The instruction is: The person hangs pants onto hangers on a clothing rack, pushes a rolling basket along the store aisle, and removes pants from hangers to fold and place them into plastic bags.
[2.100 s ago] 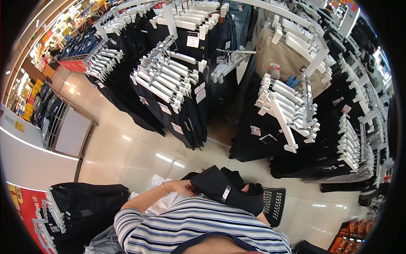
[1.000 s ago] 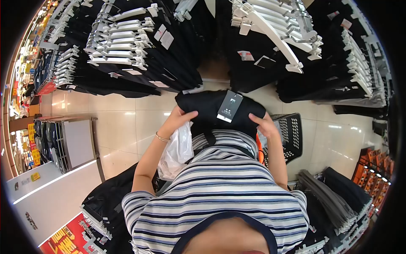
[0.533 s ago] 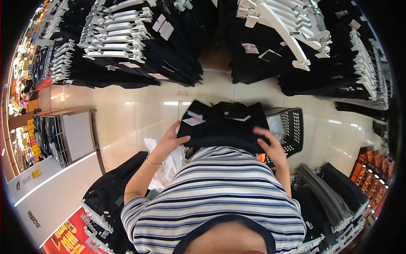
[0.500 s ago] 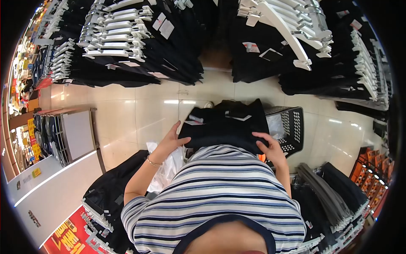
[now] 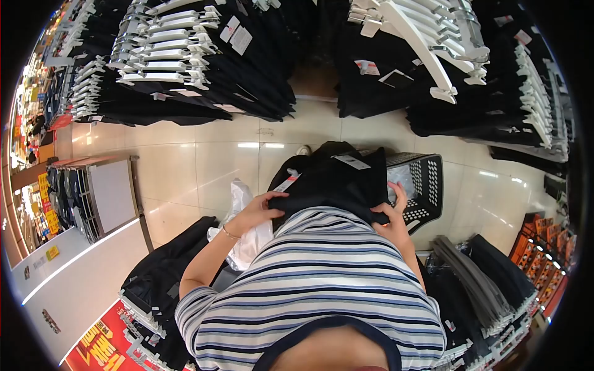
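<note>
A black garment is spread across my front at waist height, with a white tag near its upper middle and a second tag at its left. My left hand pinches its near left edge between thumb and fingers. At the near right corner my right hand grips the fabric, the other fingers raised. A white plastic bag hangs beside my left forearm. To the right of the garment is a black perforated basket with something clear inside.
Racks of dark trousers on white hangers stand ahead on the left, with more hangers ahead on the right. A white-panelled stand is at the left. Grey trousers hang behind me on the right. Tiled floor lies between the racks.
The garment has gone from a rolled or folded shape to being spread out, its far part now hanging more loosely. Both hands have moved closer to its near edge and closed on it.
</note>
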A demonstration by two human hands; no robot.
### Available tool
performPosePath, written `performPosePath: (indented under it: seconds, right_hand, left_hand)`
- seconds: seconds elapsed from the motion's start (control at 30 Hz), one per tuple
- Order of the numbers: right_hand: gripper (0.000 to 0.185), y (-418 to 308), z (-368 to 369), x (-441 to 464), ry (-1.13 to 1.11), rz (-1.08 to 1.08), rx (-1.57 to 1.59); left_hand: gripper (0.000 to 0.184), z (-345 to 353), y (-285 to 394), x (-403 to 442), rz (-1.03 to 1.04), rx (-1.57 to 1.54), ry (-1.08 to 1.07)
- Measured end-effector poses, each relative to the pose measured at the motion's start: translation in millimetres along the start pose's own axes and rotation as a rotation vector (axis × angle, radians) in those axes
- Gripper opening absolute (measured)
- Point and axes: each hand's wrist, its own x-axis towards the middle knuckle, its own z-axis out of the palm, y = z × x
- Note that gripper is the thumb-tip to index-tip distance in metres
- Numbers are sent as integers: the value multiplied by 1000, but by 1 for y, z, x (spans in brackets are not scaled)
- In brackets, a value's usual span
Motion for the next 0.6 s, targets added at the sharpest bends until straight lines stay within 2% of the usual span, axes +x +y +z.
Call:
performPosePath:
  seconds: [0.07, 0.17, 0.2, 0.3, 0.33, 0.43, 0.53, 0.6]
  right_hand:
    - [35, 29, 20, -8, -38, 14, 366]
    - [36, 49, 35, -17, -61, 219, 668]
    - [51, 56, 36, -18, -67, 227, 692]
    - [64, 23, 14, 7, -135, 273, 571]
    - [67, 27, 17, 10, -95, 225, 524]
    - [48, 44, 21, 24, -83, 30, 263]
    - [36, 50, 27, 29, -147, 22, 265]
    - [31, 44, 23, 36, -90, -99, 143]
  left_hand:
    - [46, -9, -20, 9, 15, 62, 40]
    - [40, -8, -30, 15, 78, 99, 83]
    - [39, -7, -27, 14, 120, 137, 71]
    - [34, -10, -27, 17, 314, 369, 95]
    - [32, -14, -28, 22, 394, 468, 111]
    - [26, -23, -42, 43, 592, 784, 204]
    - [20, -17, -35, 54, 604, 674, 236]
    - [21, -23, -19, 54, 661, 599, 216]
